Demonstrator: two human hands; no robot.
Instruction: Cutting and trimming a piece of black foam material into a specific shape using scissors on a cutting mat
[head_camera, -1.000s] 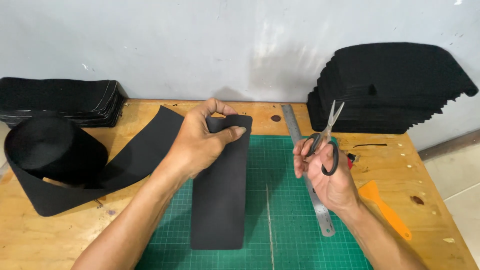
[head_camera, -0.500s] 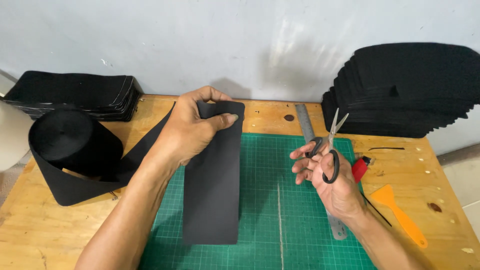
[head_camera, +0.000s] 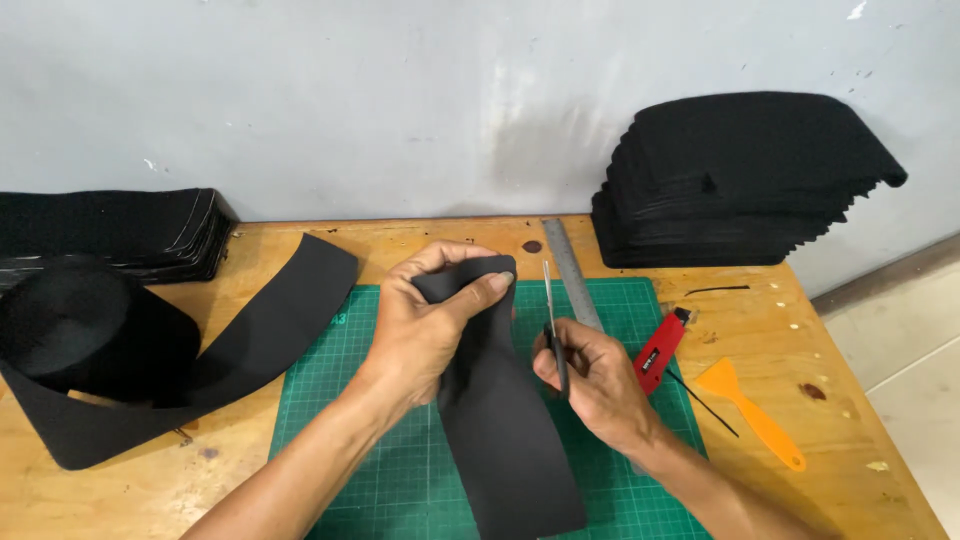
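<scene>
Left hand (head_camera: 425, 335) pinches the black strip (head_camera: 500, 420); right hand (head_camera: 595, 375), at its 3 o'clock, grips scissors (head_camera: 552, 325). Blades sit near fingers: a slip risks nicking them.

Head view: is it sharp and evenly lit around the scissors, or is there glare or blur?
Head view: sharp and evenly lit; soft shadows under the left hand and right hand; scissors crisp, their blades appearing closed; pale glare patch on the wall; black strip shows little surface detail.
</scene>
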